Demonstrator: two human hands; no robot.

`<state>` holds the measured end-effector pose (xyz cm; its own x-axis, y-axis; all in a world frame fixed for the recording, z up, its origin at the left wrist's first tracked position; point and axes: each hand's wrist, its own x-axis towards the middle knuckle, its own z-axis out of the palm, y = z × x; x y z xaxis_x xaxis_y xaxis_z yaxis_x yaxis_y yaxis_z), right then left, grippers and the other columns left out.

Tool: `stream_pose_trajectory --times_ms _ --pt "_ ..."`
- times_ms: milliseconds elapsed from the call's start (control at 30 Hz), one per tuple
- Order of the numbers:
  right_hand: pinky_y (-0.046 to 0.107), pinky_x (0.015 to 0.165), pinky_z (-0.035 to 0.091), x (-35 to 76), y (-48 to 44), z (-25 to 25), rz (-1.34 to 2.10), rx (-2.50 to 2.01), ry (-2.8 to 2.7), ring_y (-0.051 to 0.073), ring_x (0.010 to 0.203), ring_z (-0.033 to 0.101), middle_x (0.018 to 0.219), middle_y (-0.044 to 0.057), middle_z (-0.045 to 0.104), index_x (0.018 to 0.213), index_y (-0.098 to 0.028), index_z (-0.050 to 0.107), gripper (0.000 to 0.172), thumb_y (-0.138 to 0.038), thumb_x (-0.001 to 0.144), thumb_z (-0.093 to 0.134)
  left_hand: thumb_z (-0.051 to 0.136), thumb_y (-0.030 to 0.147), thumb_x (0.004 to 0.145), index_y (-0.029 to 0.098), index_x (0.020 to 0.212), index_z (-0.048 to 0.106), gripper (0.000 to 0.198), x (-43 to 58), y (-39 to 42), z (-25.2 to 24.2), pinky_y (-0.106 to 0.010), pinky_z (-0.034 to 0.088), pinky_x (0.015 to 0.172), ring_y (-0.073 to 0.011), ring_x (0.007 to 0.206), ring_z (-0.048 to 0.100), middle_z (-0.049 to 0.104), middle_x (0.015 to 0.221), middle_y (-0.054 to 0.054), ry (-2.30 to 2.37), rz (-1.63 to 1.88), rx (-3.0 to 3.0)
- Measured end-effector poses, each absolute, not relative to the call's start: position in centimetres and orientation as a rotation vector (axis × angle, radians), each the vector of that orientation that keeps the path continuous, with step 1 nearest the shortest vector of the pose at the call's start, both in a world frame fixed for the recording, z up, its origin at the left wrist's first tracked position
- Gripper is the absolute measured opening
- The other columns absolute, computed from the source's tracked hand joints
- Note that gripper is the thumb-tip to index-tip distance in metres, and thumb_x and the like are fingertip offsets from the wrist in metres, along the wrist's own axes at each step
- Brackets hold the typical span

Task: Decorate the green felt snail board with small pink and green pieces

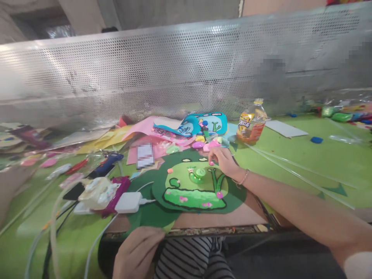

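Observation:
A green paper picture (190, 203) lies on a brown board in front of me, with a snail-like green clay figure (198, 175), a green clay stem (216, 180) and small pink clay flowers on it. Over the picture's upper right, my right hand (223, 159) pinches a small pink clay ball (211, 163) at the tip of the stem. My left hand (139, 250) rests at the table's front edge, its fingers closed together. What its fingertips hold, if anything, is hidden.
A drink bottle (252, 123) stands behind the picture at right. Blue paper pieces (207, 123), pink sheets and clay packs lie at the back. To the left are a white charger (128, 202), cables and a tissue pack (100, 193). A perforated metal screen (174, 73) closes off the far side.

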<state>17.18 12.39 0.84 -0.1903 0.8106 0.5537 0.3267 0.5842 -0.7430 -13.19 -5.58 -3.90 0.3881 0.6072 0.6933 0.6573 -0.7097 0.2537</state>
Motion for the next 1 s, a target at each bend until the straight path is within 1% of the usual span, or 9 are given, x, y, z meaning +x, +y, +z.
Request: stream_pose_trajectory --times_ms 67,133,233,367,500,667,833,900,1000 --pt "0.029 0.051 0.031 17.2 12.6 0.7 0.583 -0.975 -1.76 0.013 0.048 0.039 0.047 -0.001 0.04 0.052 -0.019 0.056 0.054 -0.042 0.093 0.03 0.051 0.017 0.089 0.02 0.086 0.068 0.018 -12.1 -5.1 -3.4 -0.019 0.055 0.066 -0.0113 0.07 0.064 0.069 0.076 -0.001 -1.088 -1.205 -2.584" --pt "0.029 0.05 0.031 17.0 12.5 0.7 0.587 -0.981 -1.776 0.013 0.048 0.04 0.046 -0.001 0.041 0.05 -0.019 0.055 0.054 -0.042 0.093 0.031 0.052 0.018 0.088 0.019 0.092 0.068 0.016 -11.1 -4.7 -3.1 -0.021 0.055 0.065 -0.012 0.069 0.063 0.068 0.077 -0.002 -1.054 -1.134 -2.566" --pt "0.029 0.05 0.031 16.7 12.0 0.9 0.582 -0.945 -1.821 0.013 0.047 0.04 0.045 -0.001 0.04 0.051 -0.02 0.056 0.054 -0.043 0.093 0.03 0.05 0.018 0.088 0.017 0.104 0.066 0.021 -10.0 -4.5 -3.2 -0.026 0.055 0.074 -0.0152 0.082 0.064 0.07 0.09 -0.005 -1.002 -1.005 -2.542" --pt "0.029 0.051 0.032 16.6 11.5 1.1 0.542 -0.888 -1.914 0.012 0.046 0.039 0.045 -0.001 0.039 0.053 -0.02 0.057 0.054 -0.044 0.093 0.03 0.051 0.016 0.086 0.013 0.11 0.063 0.026 -9.4 -4.7 -3.9 -0.028 0.053 0.085 -0.019 0.1 0.063 0.069 0.104 -0.008 -0.951 -0.932 -2.462" --pt "0.028 0.049 0.03 16.9 11.6 1.0 0.57 -0.899 -1.912 0.012 0.045 0.037 0.045 -0.002 0.037 0.054 -0.019 0.057 0.053 -0.044 0.093 0.031 0.049 0.013 0.087 0.012 0.111 0.063 0.028 -9.9 -4.8 -4.6 -0.027 0.052 0.092 -0.0177 0.106 0.062 0.068 0.109 -0.008 -0.94 -0.918 -2.426" --pt "0.026 0.05 0.03 17.4 11.7 1.0 0.604 -0.923 -1.869 0.01 0.047 0.038 0.047 -0.002 0.041 0.054 -0.018 0.058 0.053 -0.043 0.092 0.032 0.039 0.016 0.094 0.018 0.112 0.063 0.03 -12.6 -4.9 -5.0 -0.016 0.051 0.089 -0.0094 0.099 0.065 0.069 0.109 -0.003 -0.908 -0.976 -2.652" --pt "0.026 0.053 0.031 18.0 12.0 0.6 0.572 -0.934 -1.888 0.01 0.048 0.04 0.049 -0.001 0.045 0.055 -0.017 0.06 0.05 -0.035 0.093 0.032 0.052 0.019 0.089 0.021 0.099 0.068 0.018 -12.9 -5.3 -4.4 -0.016 0.056 0.076 -0.011 0.083 0.069 0.073 0.091 -0.002 -1.002 -1.307 -2.521" --pt "0.026 0.052 0.031 18.1 12.2 0.3 0.568 -0.939 -1.9 0.01 0.049 0.041 0.05 -0.001 0.046 0.056 -0.017 0.06 0.05 -0.034 0.093 0.031 0.053 0.014 0.087 0.02 0.096 0.068 0.018 -11.8 -5.4 -3.9 -0.017 0.056 0.075 -0.0112 0.08 0.069 0.073 0.089 -0.002 -1.124 -1.353 -2.437" --pt "0.026 0.053 0.032 18.0 12.3 0.2 0.557 -0.941 -1.932 0.01 0.05 0.042 0.051 -0.001 0.048 0.056 -0.017 0.06 0.049 -0.033 0.093 0.032 0.053 0.013 0.085 0.021 0.095 0.069 0.02 -10.3 -5.5 -3.9 -0.019 0.057 0.075 -0.0121 0.081 0.068 0.073 0.088 -0.002 -1.064 -1.348 -2.428"
